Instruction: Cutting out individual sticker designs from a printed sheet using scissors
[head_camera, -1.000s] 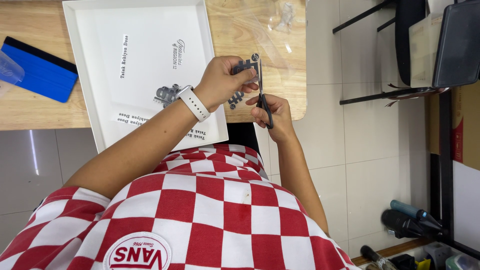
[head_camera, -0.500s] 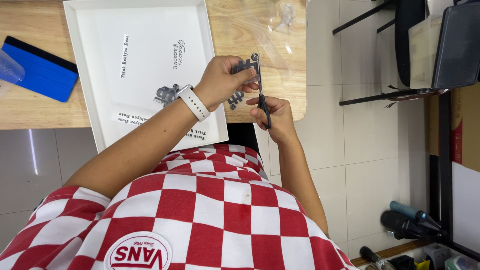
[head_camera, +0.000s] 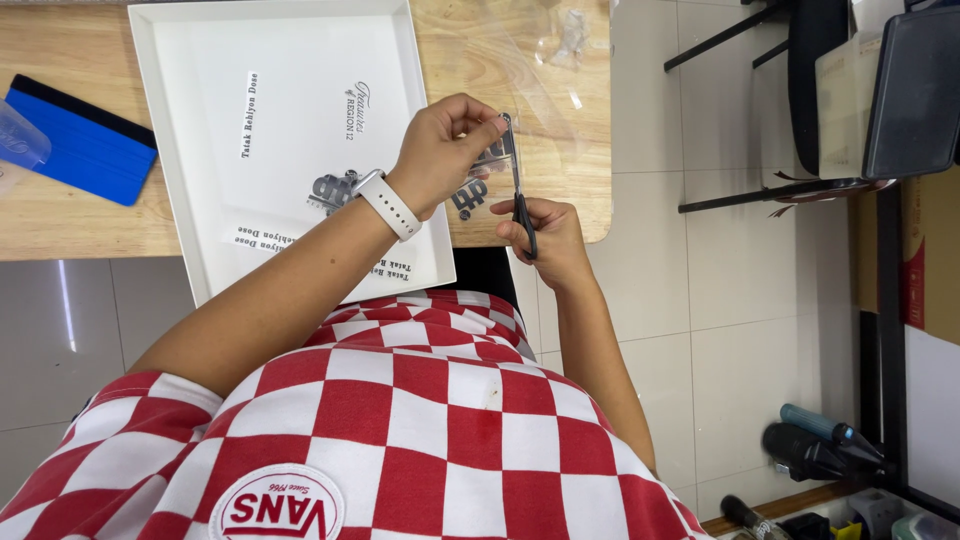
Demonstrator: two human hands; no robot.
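Scissors with black handles and thin grey blades [head_camera: 518,195] sit in the right hand [head_camera: 545,235], whose fingers are curled through the handles. The blades point up and away from the person, over the edge of the light wooden desk [head_camera: 70,215]. The blades look almost closed, but they are too thin here to tell for sure.

The left hand [head_camera: 440,150] is pinched shut on a clear plastic sheet with dark printed shapes [head_camera: 480,185]. It holds the sheet just beside the scissor blades, touching them or nearly so. A white watch band [head_camera: 388,205] goes around the left wrist.

Under the left arm lies a big white square tray [head_camera: 290,60] on the desk. Flat clear sheets with small dark print lie in it. One dark printed shape [head_camera: 335,190] peeks out by the watch band.

A blue flat scraper with a black edge [head_camera: 80,140] lies on the desk, well apart to the left. More crinkly clear plastic [head_camera: 560,50] lies on the desk near the top. The person wears a red and white checked shirt [head_camera: 400,410].
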